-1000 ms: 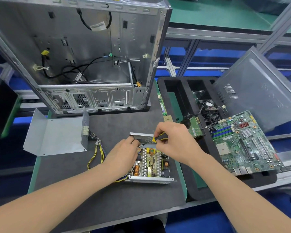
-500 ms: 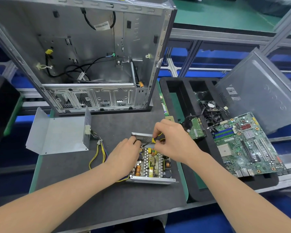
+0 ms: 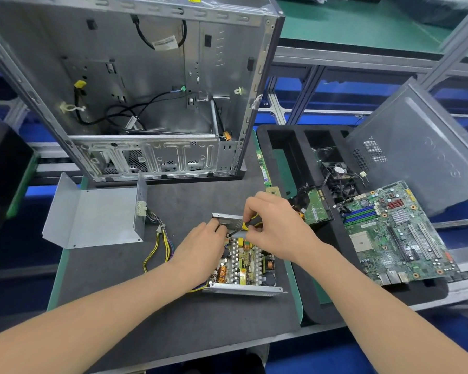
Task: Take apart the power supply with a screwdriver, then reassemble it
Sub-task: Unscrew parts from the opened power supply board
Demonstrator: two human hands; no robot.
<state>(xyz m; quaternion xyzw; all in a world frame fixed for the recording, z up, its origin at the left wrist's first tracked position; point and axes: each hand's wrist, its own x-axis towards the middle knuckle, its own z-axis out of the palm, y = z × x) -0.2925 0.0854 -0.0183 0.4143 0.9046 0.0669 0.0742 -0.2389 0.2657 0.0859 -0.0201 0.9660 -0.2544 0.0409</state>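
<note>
- The right grip (image 3: pixel 276 228) pinches the yellow-and-black handle of the screwdriver (image 3: pixel 241 232), with its fingers curled round it.
- The left grip (image 3: pixel 203 248) rests on the power supply (image 3: pixel 243 263), fingertips at the screwdriver's tip; whether they pinch anything cannot be told.
- The power supply lies open on the counter (image 3: pixel 173 319), circuit board showing.
- Its cover (image 3: pixel 92 214) lies well apart to the left, before the computer case (image 3: pixel 146 90).
</note>
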